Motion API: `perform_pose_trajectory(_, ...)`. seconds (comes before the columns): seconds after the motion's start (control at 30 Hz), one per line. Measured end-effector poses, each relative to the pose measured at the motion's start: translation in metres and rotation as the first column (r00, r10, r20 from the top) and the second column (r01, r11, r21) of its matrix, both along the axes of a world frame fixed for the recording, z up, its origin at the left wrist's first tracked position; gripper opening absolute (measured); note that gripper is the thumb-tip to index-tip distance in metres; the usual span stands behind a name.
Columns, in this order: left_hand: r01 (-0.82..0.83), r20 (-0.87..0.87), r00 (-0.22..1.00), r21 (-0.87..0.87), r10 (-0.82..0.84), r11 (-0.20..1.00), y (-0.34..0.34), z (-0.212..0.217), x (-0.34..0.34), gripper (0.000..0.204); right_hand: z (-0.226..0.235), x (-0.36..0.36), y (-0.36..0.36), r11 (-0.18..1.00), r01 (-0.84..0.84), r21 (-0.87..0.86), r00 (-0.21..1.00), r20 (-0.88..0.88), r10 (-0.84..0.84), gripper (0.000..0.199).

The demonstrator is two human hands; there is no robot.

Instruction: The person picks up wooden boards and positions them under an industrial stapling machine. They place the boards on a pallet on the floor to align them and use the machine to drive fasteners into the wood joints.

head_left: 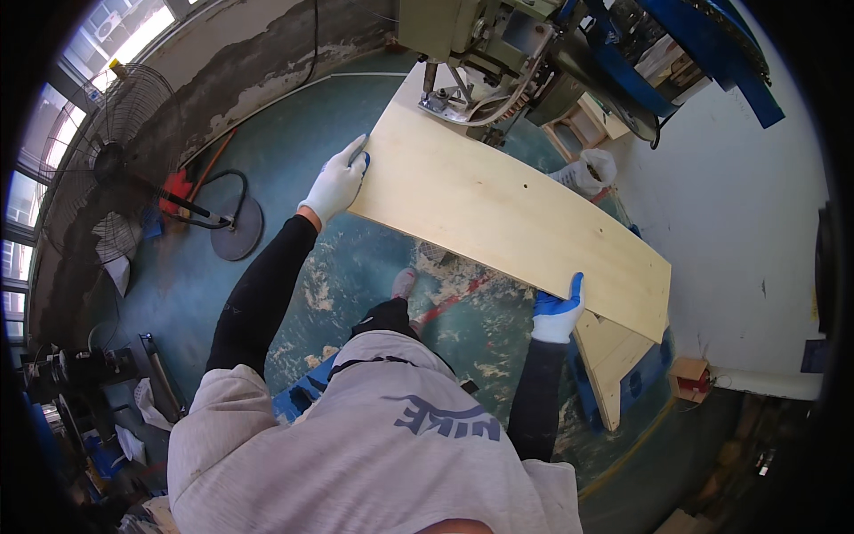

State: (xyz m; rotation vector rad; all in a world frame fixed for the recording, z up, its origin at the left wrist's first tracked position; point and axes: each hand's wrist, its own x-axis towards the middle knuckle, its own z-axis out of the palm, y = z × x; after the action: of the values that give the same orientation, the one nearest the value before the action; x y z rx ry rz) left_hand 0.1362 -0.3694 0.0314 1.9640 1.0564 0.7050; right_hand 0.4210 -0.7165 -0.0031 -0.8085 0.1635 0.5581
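Observation:
A long, pale plywood board (498,196) lies slanting across the view from upper left to lower right, with a couple of small dark holes in its face. My left hand (338,182), in a white glove with blue on the palm side, grips the board's left end. At the near long edge, toward the right end, my right hand (559,313) holds the board in a matching glove, its thumb on top and its other fingers mostly hidden beneath. The board's far left corner is under the head of a green machine (454,98); whether the head touches the wood I cannot tell.
More cut wooden pieces (614,360) sit below the board's right end, on something blue. A standing fan (111,165) is at the left. Behind the board are a white sack (594,169) and blue machine parts (712,53). Sawdust (320,289) litters the green floor.

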Motion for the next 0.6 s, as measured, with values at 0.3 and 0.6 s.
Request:
perform_pose_trajectory(0.3, -0.041, -0.033, 0.999, -0.082, 0.038, 0.996, -0.011, -0.006, -0.01, 0.048, 0.001, -0.001, -0.012, 0.994, -0.106, 0.019, 0.993, 0.062, 0.104, 0.044)
perform_pose_trajectory(0.6, -0.024, -0.043, 0.999, -0.049, 0.022, 0.999, -0.011, -0.024, -0.008, 0.048, 0.002, -0.011, -0.017, 0.995, -0.099, -0.015, 0.995, 0.01, 0.099, 0.045)
